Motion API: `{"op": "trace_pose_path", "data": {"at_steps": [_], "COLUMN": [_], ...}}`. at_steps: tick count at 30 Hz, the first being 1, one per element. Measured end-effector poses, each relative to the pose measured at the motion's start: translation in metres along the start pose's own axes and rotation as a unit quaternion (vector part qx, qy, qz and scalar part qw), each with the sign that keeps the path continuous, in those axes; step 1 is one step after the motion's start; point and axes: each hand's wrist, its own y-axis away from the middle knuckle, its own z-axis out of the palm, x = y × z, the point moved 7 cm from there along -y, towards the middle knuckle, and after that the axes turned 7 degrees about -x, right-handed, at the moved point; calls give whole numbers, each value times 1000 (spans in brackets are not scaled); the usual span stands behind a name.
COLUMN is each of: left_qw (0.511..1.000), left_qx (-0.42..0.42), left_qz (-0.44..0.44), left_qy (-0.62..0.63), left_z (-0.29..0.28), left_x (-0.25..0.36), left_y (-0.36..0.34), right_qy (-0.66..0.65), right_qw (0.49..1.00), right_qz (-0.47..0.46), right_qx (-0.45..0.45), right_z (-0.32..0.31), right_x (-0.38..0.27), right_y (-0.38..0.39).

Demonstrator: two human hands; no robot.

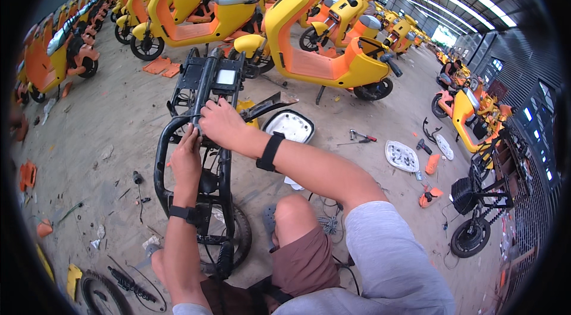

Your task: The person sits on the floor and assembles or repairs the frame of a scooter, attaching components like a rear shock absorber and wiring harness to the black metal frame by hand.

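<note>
As the left hand (188, 141) and right hand (222, 125) meet on the black frame (226, 173), grip unclear, it looks heavy, stiff, best held by its side tubes (159, 163).

The right hand (225, 127) and left hand (187, 159) obscure their contact area on the black frame (159, 163); any gripped part is not discernible. The frame partly conceals the wheel (244, 233). Dark pieces (403, 157) on the white tray (389, 150) are too small to identify. The lower edge cuts off the loose tire (88, 291).
</note>
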Motion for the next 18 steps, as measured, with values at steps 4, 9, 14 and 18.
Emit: {"op": "trace_pose_path", "data": {"at_steps": [4, 9, 14, 18], "left_qw": [1000, 1000, 999, 999], "left_qx": [7, -3, 33, 17], "left_qz": [-11, -27, -1, -21], "left_qy": [-4, -11, -28, -21], "left_z": [-3, -5, -4, -4], "left_x": [-7, -3, -7, -3], "left_y": [3, 3, 5, 5], "right_qy": [-22, 22, -65, -49], "right_qw": [1000, 1000, 997, 998], "right_qz": [-12, 9, -27, -23], "right_qx": [2, 7, 16, -32], "right_z": [-9, -7, -7, -8], "right_x": [-4, -6, -1, 0], "right_y": [-2, -3, 0, -1]}}
